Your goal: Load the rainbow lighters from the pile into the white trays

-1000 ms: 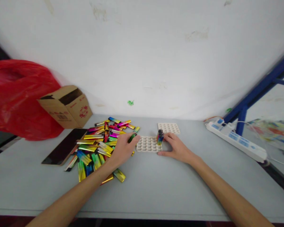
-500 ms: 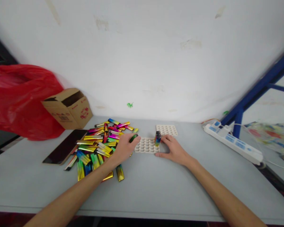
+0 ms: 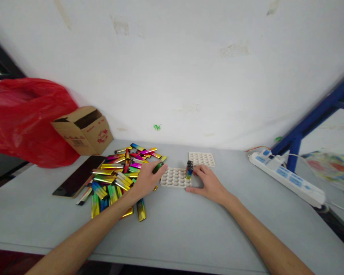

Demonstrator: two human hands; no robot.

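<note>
My left hand (image 3: 145,180) is closed around a dark green lighter (image 3: 158,167), just left of a white tray (image 3: 173,178) with rows of round holes. A few lighters (image 3: 189,170), blue fading to yellow with black tops, stand upright at the tray's right end. Around that end sits my right hand (image 3: 210,185), its thumb at the near corner and its fingers by the standing lighters, gripping the tray's edge. Left of the tray, partly behind my left hand and forearm, lies a loose pile of shiny coloured lighters (image 3: 112,193).
A second holed white tray (image 3: 202,158) lies behind, near the wall. Leftward are a dark flat tablet-like device (image 3: 79,176), an open cardboard box (image 3: 84,131) and a red plastic bag (image 3: 31,118). A white power strip (image 3: 288,179) with cords runs along the right.
The view has shifted slightly. Both hands keep nearly the same places at the tray, with the green lighter still in my left hand.
</note>
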